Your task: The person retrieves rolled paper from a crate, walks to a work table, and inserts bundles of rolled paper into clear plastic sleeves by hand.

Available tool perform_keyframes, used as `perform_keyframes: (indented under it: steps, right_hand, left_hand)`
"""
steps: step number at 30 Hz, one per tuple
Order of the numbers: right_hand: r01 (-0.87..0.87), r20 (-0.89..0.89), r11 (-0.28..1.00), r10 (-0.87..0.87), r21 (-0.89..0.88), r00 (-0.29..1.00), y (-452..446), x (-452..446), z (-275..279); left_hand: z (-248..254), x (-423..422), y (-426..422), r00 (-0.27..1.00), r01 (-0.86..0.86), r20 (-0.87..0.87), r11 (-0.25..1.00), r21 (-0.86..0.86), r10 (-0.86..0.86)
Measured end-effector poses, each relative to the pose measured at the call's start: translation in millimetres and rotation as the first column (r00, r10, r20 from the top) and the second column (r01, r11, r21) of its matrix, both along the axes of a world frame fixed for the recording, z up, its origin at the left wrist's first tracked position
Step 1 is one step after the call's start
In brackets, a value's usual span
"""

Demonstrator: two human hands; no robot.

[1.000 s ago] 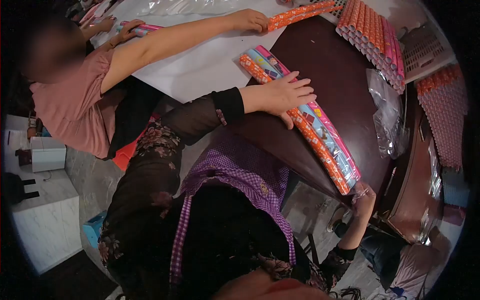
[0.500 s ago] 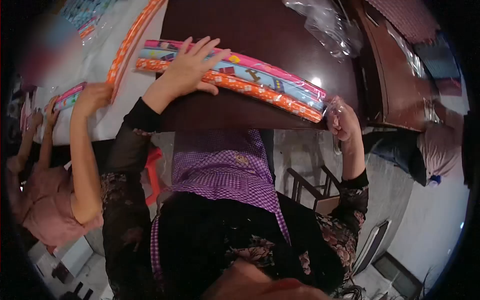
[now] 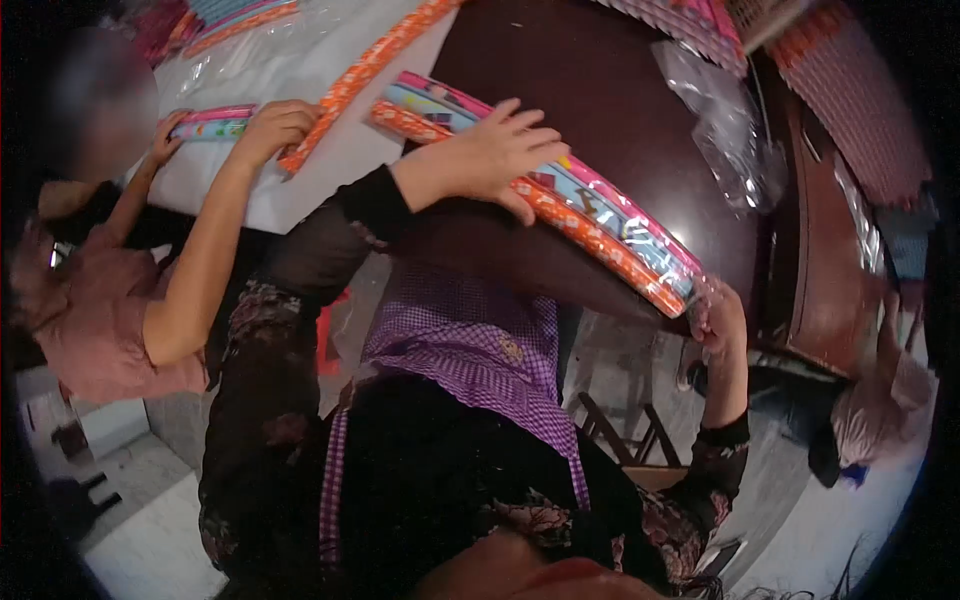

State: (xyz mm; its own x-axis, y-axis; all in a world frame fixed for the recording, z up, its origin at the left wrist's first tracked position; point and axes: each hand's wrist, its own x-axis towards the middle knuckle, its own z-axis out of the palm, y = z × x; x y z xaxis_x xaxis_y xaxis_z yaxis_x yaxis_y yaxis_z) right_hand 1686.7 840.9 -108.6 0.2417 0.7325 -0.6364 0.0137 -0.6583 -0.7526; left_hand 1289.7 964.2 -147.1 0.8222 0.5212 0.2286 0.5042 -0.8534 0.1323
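Here, wrapped rolls (image 3: 600, 215): laid slantwise on the dark table (image 3: 560, 60), far ends over the white sheet (image 3: 365, 150); orange, light blue and pink patterns seen side by side.
Left hand (image 3: 490, 158): laid across the rolls from above, fingers extended, thumb set apart over the orange side.
Right hand (image 3: 722, 318): fingers curled, clamped on the clear wrap (image 3: 708, 293) at the near end of the rolls.
Hand spacing: well apart, both in contact with the bundle or its wrap.
Co-worker's hand (image 3: 278, 128): placed at a long orange roll (image 3: 365, 75), left of the bundle; grip not clearly shown.
Loose plastic (image 3: 740, 145): crumpled on the table, right of the bundle.
Stacked rolls (image 3: 860, 120): massed at upper right, orange among them.
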Motion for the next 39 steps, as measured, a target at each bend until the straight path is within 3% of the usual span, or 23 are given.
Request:
perform_keyframes:
  steps: [4,10,17,19,22,29,31,34,39]
  right_hand:
    - [-0.01,-0.13,1.0,0.007,-0.02,0.991,0,12,-9]
    - [-0.078,-0.155,0.997,0.078,0.011,0.985,5,22,-18]
    - [0.018,-0.186,0.999,-0.025,-0.039,0.982,9,24,-27]
    - [0.022,-0.343,0.996,-0.05,-0.085,0.938,12,28,-31]
    - [0.04,-0.434,0.989,-0.099,-0.143,0.895,13,34,-36]
    - [0.069,-0.471,0.985,-0.136,-0.158,0.871,17,21,-29]
    - [0.118,-0.466,0.963,-0.222,-0.242,0.857,18,10,-22]
    - [0.063,-0.533,0.98,-0.156,-0.189,0.832,18,11,-25]
    - [0.142,-0.519,0.971,-0.224,-0.193,0.825,19,22,-37]
  left_hand:
    - [1,0,-1,0.998,0.04,0.05,0.998,-0.047,-0.038]
    - [0,0,-6,0.999,0.015,0.039,1.0,-0.011,-0.015]
    - [1,-1,-10,0.998,0.023,0.057,0.999,0.025,-0.025]
    - [-1,0,-11,0.998,0.016,0.06,0.999,0.042,-0.019]
    - [-2,0,-13,0.998,0.014,0.064,0.998,0.059,-0.018]
    - [-7,2,-13,0.992,0.027,0.121,0.992,0.125,-0.043]
    - [-10,2,-13,0.99,0.028,0.132,0.99,0.136,-0.046]
    - [-9,2,-12,0.992,0.027,0.12,0.989,0.146,-0.045]
    - [-9,2,-14,0.988,0.034,0.142,0.982,0.185,-0.061]
